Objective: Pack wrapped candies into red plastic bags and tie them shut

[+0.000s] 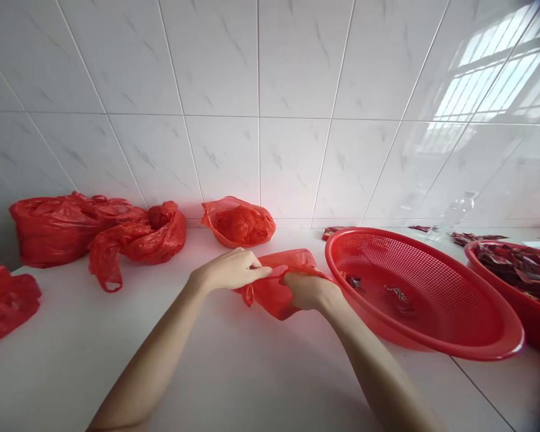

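Note:
Both hands grip a small red plastic bag (276, 288) just above the white counter, at the left rim of a red perforated basket (432, 300). My left hand (232, 270) pinches the bag's upper edge with closed fingers. My right hand (306, 290) is closed around the bag's right side, fingers wrapped in the plastic. Two small dark wrapped packets (398, 295) lie inside the basket.
More red plastic bags sit along the tiled wall: a filled one (238, 222) behind the hands, a crumpled pile (94, 231) at left, another (4, 303) at the far left edge. A second red basin (522, 288) with several dark packets stands at right, a clear bottle (454, 213) behind.

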Available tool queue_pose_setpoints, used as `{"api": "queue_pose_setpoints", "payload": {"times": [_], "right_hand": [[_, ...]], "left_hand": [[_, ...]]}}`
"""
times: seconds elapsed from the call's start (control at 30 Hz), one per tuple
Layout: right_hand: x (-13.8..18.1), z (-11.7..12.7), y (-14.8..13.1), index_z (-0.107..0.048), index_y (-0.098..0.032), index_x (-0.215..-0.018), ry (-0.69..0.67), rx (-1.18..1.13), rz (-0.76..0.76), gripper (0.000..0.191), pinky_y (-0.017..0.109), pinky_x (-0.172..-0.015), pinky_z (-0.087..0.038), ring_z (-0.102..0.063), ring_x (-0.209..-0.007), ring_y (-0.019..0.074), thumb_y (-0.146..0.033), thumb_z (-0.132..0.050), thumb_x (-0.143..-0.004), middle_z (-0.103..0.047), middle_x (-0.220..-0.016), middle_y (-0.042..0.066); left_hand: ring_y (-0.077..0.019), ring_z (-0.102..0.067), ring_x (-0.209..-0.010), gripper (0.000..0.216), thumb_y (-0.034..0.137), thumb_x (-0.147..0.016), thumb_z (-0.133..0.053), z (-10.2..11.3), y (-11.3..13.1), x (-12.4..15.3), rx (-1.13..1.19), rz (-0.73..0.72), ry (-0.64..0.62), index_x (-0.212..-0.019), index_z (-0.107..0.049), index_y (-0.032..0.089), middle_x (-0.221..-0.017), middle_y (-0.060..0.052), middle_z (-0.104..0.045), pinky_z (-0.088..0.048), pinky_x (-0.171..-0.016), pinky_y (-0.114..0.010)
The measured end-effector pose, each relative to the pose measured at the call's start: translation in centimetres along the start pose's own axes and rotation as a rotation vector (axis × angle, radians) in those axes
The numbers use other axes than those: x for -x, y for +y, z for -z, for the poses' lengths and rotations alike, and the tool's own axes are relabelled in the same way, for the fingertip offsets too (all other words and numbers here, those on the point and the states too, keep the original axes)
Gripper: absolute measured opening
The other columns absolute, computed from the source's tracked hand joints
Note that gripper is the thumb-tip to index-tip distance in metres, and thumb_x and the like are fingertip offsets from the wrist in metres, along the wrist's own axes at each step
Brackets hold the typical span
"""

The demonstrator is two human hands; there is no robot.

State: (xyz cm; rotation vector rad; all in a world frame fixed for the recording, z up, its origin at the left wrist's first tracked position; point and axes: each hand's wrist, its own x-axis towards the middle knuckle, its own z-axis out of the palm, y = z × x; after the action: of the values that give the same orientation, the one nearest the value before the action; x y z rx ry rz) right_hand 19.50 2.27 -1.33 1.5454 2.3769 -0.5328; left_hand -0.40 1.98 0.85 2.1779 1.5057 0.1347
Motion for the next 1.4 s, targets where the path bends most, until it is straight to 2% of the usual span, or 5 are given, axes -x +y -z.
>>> {"api": "queue_pose_setpoints", "payload": {"times": [0.23,0.63,1.13,1.27,1.4], "right_hand": [[1.2,-0.1,-1.1,-0.070,-0.018,-0.098,-0.091,0.185,0.176,0.022,0.028,-0.050,-0.041,-0.068,-0.079,0.0270,-0.024,-0.064,-0.078,-0.071,-0.089,0.008],[-2.2,0.2,-0.1,-0.074,-0.008,-0.097,-0.112,0.149,-0.067,0.036,0.034,-0.064,-0.053,-0.070,-0.091,0.0324,-0.036,-0.078,-0.075,-0.072,-0.100,0.019],[1.2,-0.3,-0.6,-0.066,-0.021,-0.090,0.273,0.241,0.392,0.032,0.028,-0.052,-0.034,-0.057,-0.059,0.0165,0.000,-0.043,-0.083,-0.064,-0.069,0.000],[2.7,0.8,-0.3,-0.071,-0.023,-0.095,0.428,0.163,0.515,0.034,0.036,-0.088,-0.046,-0.066,-0.089,0.0207,-0.003,-0.044,-0.088,-0.070,-0.077,0.002],[1.5,0.9,0.5,-0.076,-0.022,-0.098,0.453,0.128,0.512,0.034,0.056,-0.120,-0.012,-0.044,-0.137,0.0266,-0.005,-0.050,-0.085,-0.076,-0.092,0.005]], "left_hand": [[-0.0280,-0.068,-0.083,0.009,0.020,-0.074,-0.065,-3.6,-0.4,-3.6,-0.512,0.152,0.036,-0.082,-0.069,0.017,-0.084,-0.013,-0.072,-0.044,-0.074,-0.034],[-0.0397,-0.054,-0.119,0.077,0.005,-0.061,-0.071,-4.6,-2.8,-0.2,-0.801,0.068,-0.189,-0.134,-0.058,0.020,-0.121,-0.023,-0.064,-0.027,-0.107,-0.057],[-0.0209,-0.058,-0.061,0.024,0.003,-0.077,-0.047,-3.9,0.2,0.1,-0.671,-0.126,-0.236,-0.078,-0.067,0.016,-0.067,-0.006,-0.062,-0.033,-0.050,-0.029],[-0.0197,-0.060,-0.067,0.025,0.012,-0.086,-0.046,-2.9,0.4,0.5,-0.610,-0.156,-0.245,-0.089,-0.069,0.021,-0.078,-0.004,-0.066,-0.034,-0.051,-0.028],[-0.0198,-0.064,-0.080,0.035,0.016,-0.091,-0.041,-2.2,0.6,1.8,-0.503,-0.304,-0.060,-0.105,-0.070,0.029,-0.093,-0.002,-0.070,-0.042,-0.064,-0.029]]}}
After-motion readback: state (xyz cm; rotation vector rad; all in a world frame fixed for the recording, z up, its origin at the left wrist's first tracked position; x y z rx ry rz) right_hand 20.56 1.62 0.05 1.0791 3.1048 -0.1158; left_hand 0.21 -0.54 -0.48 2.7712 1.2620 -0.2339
